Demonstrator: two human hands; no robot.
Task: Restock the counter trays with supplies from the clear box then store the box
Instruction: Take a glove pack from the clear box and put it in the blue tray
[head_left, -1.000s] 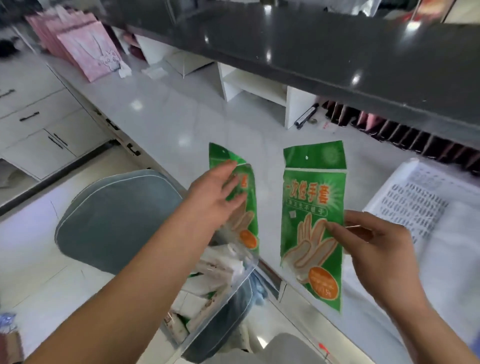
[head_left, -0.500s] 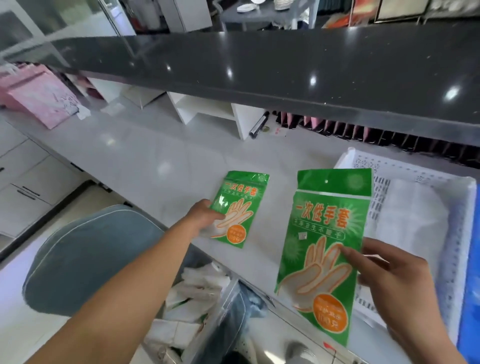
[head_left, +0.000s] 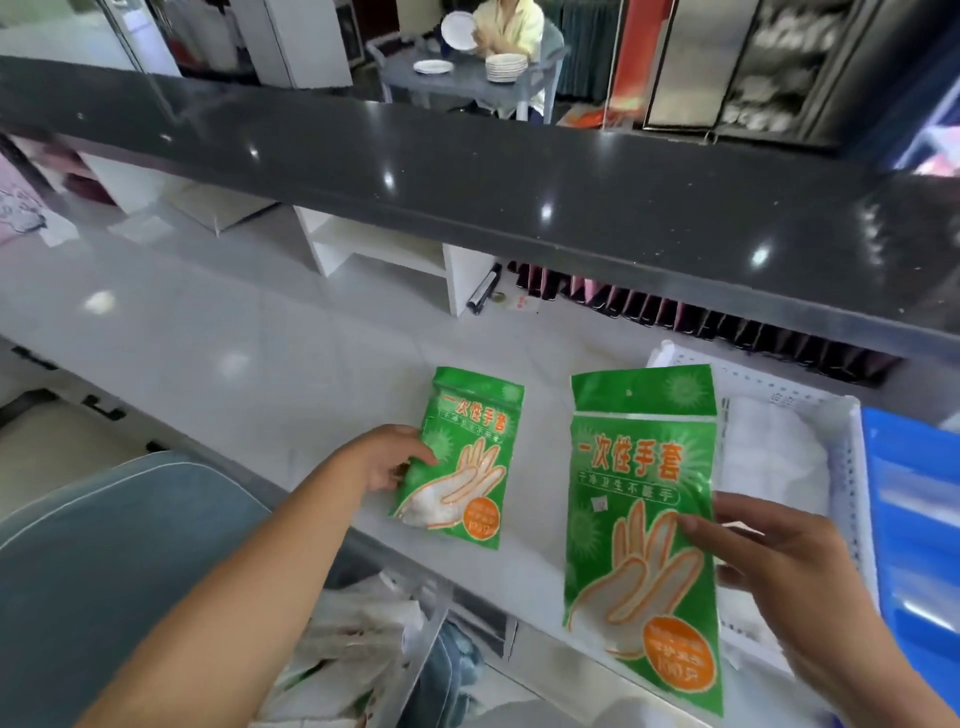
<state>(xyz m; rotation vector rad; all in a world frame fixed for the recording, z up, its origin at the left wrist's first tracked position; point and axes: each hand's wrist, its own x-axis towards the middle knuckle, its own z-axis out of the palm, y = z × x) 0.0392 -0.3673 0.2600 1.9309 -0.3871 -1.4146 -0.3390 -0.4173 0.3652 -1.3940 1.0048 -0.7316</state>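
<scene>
My left hand (head_left: 387, 464) grips the left edge of a green glove packet (head_left: 464, 457) that lies flat on the pale counter (head_left: 249, 353). My right hand (head_left: 774, 566) holds a second, larger-looking green glove packet (head_left: 644, 525) upright in front of a white perforated tray (head_left: 852, 467), which has white folded material inside. The clear box (head_left: 415, 634) sits below the counter edge by my lap, with several white wrapped packets in it.
A blue tray (head_left: 914, 519) stands at the right beside the white one. A dark raised countertop (head_left: 519, 192) overhangs the back, with white cubby shelves (head_left: 384, 254) and a row of dark and pink packets (head_left: 675, 312) beneath it. A grey-blue chair cushion (head_left: 119, 561) is at lower left.
My left hand has lowered its packet out of the clear box and laid it flat on the counter. The right packet has shifted right toward the white tray as my view turned.
</scene>
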